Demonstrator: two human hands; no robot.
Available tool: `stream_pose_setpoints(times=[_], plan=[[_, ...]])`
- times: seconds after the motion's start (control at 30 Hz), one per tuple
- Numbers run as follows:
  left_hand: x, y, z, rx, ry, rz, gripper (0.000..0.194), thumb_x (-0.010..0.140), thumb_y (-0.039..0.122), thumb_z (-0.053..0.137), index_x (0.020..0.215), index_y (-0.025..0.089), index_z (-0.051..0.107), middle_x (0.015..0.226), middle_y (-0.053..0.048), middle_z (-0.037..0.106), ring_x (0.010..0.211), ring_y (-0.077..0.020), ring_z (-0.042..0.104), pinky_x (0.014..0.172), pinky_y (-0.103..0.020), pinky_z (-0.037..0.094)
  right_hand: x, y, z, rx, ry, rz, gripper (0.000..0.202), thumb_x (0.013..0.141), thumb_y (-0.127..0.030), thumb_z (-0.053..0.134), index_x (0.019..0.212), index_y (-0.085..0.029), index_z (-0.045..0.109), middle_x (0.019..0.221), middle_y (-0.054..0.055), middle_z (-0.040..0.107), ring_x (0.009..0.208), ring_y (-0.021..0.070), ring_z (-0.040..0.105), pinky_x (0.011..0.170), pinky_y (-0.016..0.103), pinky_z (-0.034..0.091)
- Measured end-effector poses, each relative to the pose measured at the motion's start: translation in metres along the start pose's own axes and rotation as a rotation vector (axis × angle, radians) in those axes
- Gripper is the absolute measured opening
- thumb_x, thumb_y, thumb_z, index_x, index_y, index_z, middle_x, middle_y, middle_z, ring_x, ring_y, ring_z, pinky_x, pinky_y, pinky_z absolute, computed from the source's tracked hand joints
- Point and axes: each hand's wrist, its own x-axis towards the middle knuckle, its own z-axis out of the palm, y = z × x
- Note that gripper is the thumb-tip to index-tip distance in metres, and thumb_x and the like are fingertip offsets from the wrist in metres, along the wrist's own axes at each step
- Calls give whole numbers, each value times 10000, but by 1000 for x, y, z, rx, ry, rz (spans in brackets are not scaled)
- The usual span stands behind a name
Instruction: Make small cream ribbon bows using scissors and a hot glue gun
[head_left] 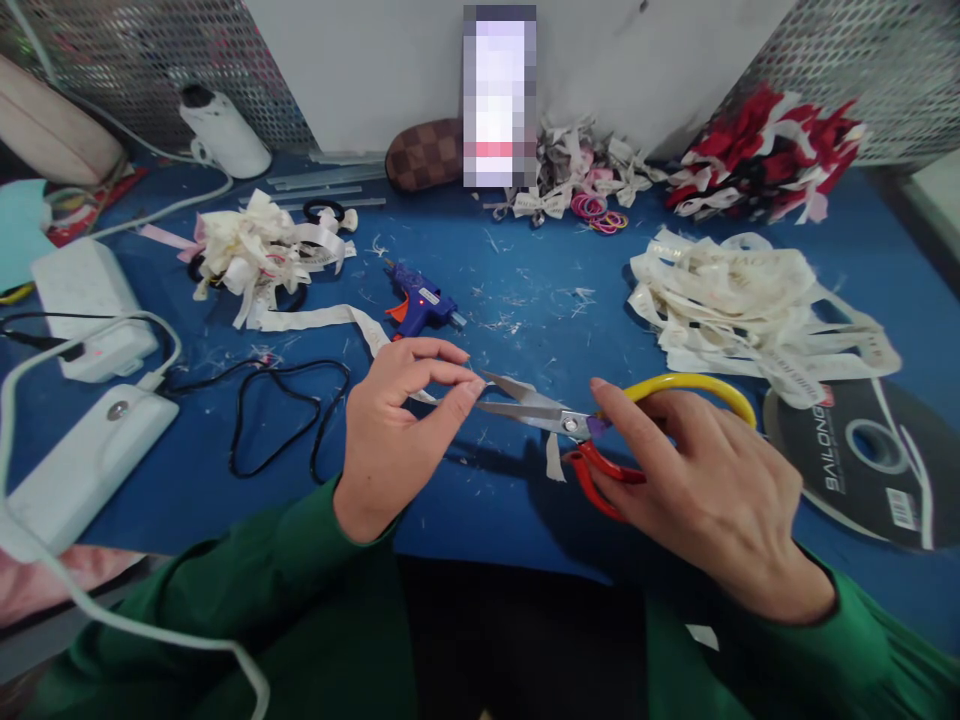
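My left hand (409,430) pinches a whitish ribbon (322,317) between thumb and fingers. The ribbon trails back to a pile of cream ribbon pieces (255,245) at the left. In my right hand (697,480) are scissors (571,424) with one yellow and one red handle loop. Their blades stand apart, with the tips close to my left fingertips. Part of the ribbon shows at the blades, and a short strip end (554,458) hangs below them. Behind my left hand lies a blue glue gun (421,298) with an orange trigger.
Printed ribbon (750,300) is heaped at the right, above a black spool (862,460). Red and white bows (772,150) sit behind. A phone (500,95) stands at the back. White power blocks (90,460) and cables are at the left. Thread scraps dot the blue table (480,520).
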Motion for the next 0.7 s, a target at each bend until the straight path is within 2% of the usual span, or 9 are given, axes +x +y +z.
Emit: stream_pose_setpoints(times=[0.1, 0.17, 0.33, 0.4, 0.57, 0.63, 0.7], plan=[[3, -5, -1, -52, 31, -102, 101, 924, 227, 650, 836, 232, 700, 1004, -33, 732, 945, -207, 672, 839, -359, 527, 2, 0, -2, 17, 1, 1, 569, 892, -393, 678, 1435, -272, 558, 912, 85, 673, 745, 239, 614, 620, 342, 404], [5, -8, -3, -117, 70, -145, 150, 965, 252, 586, 844, 235, 673, 936, -26, 711, 874, -193, 647, 771, -334, 511, 4, 0, -4, 49, -5, 52, 537, 886, -402, 679, 1397, -266, 587, 923, 84, 674, 734, 233, 626, 593, 334, 400], [12, -13, -6, -190, 179, -39, 315, 984, 196, 485, 679, 224, 560, 724, -6, 584, 754, -171, 589, 748, -330, 486, 11, 4, -6, 342, -61, 284, 590, 850, -509, 709, 1354, -220, 604, 1003, 87, 691, 748, 225, 667, 565, 317, 458], [16, -14, -10, -159, 224, -12, 312, 972, 200, 509, 668, 225, 575, 719, -1, 600, 763, -170, 611, 766, -336, 493, 12, 6, -6, 463, -82, 376, 597, 836, -511, 738, 1347, -232, 606, 1040, 78, 707, 749, 207, 672, 607, 313, 504], [33, -28, -38, 78, 431, 27, 87, 887, 256, 650, 826, 235, 707, 859, 27, 722, 881, -191, 685, 825, -390, 489, 11, 9, -1, 513, -105, 458, 614, 794, -531, 778, 1323, -260, 623, 967, 49, 706, 718, 198, 647, 633, 318, 520], [40, -36, -54, 271, 468, 55, 124, 902, 277, 604, 842, 220, 696, 882, 36, 709, 958, -203, 678, 816, -417, 440, 11, 9, -1, 502, -108, 456, 594, 803, -515, 766, 1318, -255, 627, 920, 40, 690, 685, 188, 629, 620, 317, 513], [45, -44, -71, 549, 528, 98, 201, 890, 266, 585, 705, 195, 614, 857, 8, 690, 1012, -243, 671, 780, -438, 388, 12, 8, 0, 503, -105, 452, 559, 817, -484, 746, 1312, -250, 630, 909, 37, 684, 666, 180, 626, 612, 313, 511]])
